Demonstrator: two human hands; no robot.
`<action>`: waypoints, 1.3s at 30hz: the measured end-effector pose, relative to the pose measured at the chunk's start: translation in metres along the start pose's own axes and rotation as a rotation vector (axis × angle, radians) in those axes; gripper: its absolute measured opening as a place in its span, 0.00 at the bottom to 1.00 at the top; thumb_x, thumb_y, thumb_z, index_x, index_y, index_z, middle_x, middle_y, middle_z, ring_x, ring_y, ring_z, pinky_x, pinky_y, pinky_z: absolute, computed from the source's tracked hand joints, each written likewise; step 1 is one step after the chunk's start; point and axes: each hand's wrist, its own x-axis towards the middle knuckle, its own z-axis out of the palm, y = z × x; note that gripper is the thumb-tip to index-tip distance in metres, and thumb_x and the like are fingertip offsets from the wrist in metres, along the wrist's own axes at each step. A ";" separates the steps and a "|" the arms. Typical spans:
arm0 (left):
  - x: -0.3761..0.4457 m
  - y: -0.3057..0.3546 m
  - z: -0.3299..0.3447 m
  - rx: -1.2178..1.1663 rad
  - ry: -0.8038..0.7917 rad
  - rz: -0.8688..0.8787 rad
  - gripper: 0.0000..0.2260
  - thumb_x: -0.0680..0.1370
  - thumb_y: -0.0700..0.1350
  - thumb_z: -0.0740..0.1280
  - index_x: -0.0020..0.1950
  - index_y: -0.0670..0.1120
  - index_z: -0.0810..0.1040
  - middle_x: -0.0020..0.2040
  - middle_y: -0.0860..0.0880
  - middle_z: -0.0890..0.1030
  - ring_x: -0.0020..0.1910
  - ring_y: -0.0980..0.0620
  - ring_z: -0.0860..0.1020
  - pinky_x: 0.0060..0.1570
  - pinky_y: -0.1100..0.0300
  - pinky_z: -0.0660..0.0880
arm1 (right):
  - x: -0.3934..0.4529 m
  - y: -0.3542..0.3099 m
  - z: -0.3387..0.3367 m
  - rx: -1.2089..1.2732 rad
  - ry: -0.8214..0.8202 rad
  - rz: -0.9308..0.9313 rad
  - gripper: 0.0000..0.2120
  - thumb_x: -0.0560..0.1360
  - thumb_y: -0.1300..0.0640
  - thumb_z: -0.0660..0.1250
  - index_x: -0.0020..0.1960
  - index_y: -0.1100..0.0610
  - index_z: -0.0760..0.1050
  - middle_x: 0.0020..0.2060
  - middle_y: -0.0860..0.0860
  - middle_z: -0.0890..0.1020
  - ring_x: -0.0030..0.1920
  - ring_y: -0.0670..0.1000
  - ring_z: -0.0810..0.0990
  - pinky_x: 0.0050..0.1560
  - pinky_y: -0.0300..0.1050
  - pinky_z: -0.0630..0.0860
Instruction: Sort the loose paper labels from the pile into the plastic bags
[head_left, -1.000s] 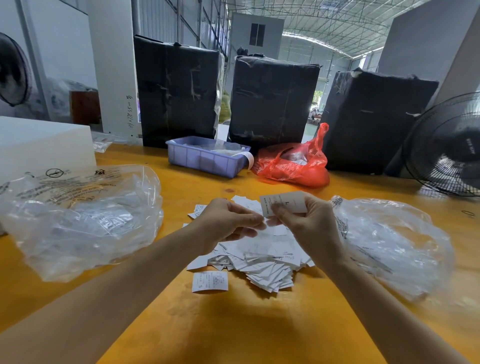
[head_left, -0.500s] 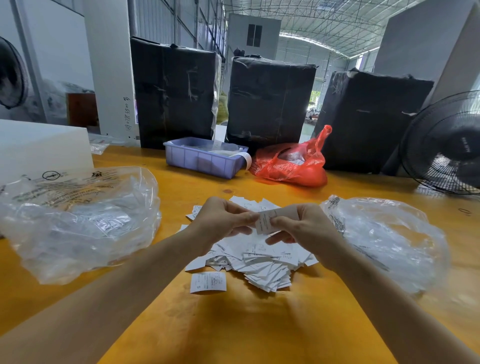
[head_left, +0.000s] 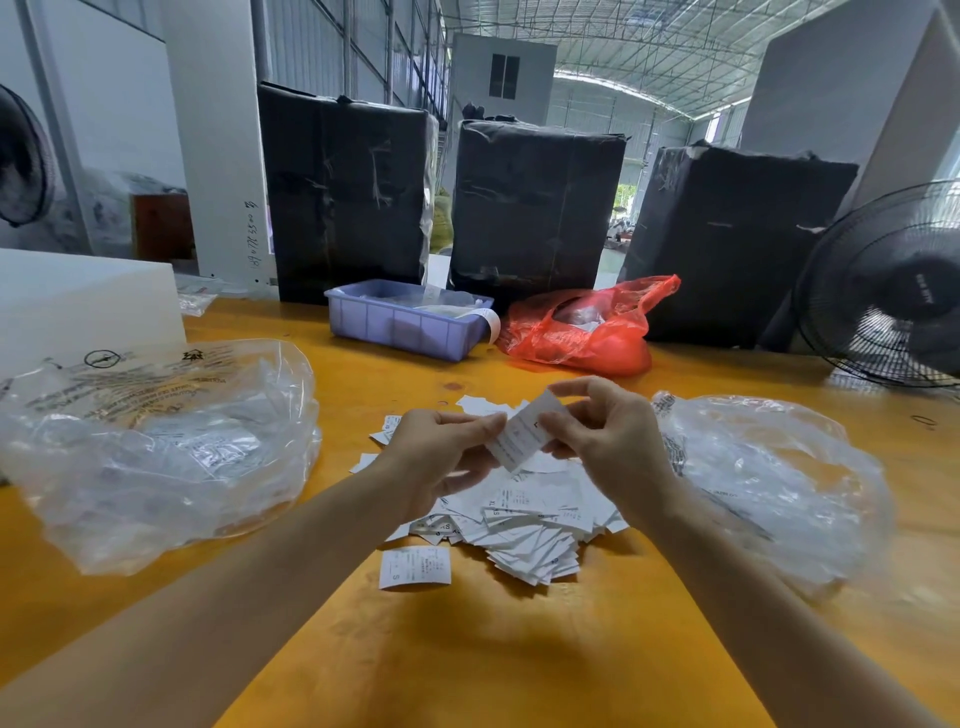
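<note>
both hands pinch one label (head_left: 524, 434) tilted up above the pile (head_left: 519, 514), likely to read its size: left hand (head_left: 447, 457) on its left edge, right hand (head_left: 602, 441) opposite. a clear bag (head_left: 156, 441) lies open outside each hand, ready to receive.

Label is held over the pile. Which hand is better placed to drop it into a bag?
Probably right. Both the right hand and the left hand pinch the label, but the right bag lies closer than the left bag.

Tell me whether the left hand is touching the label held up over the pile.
Touching. The head view shows the left hand pinching the lower edge of the held label.
</note>
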 end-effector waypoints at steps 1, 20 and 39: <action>0.000 -0.001 0.002 -0.012 0.004 -0.007 0.11 0.72 0.44 0.72 0.51 0.38 0.81 0.39 0.44 0.83 0.38 0.51 0.81 0.41 0.59 0.78 | 0.000 0.000 0.002 -0.030 -0.001 -0.023 0.07 0.75 0.63 0.68 0.52 0.61 0.79 0.36 0.54 0.82 0.32 0.48 0.81 0.34 0.37 0.78; 0.001 -0.006 0.008 -0.250 0.125 0.043 0.11 0.70 0.45 0.74 0.49 0.40 0.81 0.40 0.43 0.81 0.41 0.47 0.79 0.37 0.58 0.75 | -0.015 -0.006 0.018 -0.142 -0.042 -0.147 0.16 0.69 0.61 0.75 0.55 0.62 0.80 0.41 0.53 0.84 0.38 0.49 0.83 0.42 0.44 0.81; -0.002 0.032 -0.054 0.387 0.187 0.331 0.05 0.73 0.41 0.72 0.39 0.44 0.79 0.34 0.49 0.79 0.31 0.58 0.76 0.29 0.68 0.73 | -0.017 -0.011 0.010 0.029 -0.084 -0.036 0.10 0.73 0.67 0.68 0.43 0.52 0.80 0.34 0.52 0.84 0.33 0.48 0.83 0.38 0.45 0.80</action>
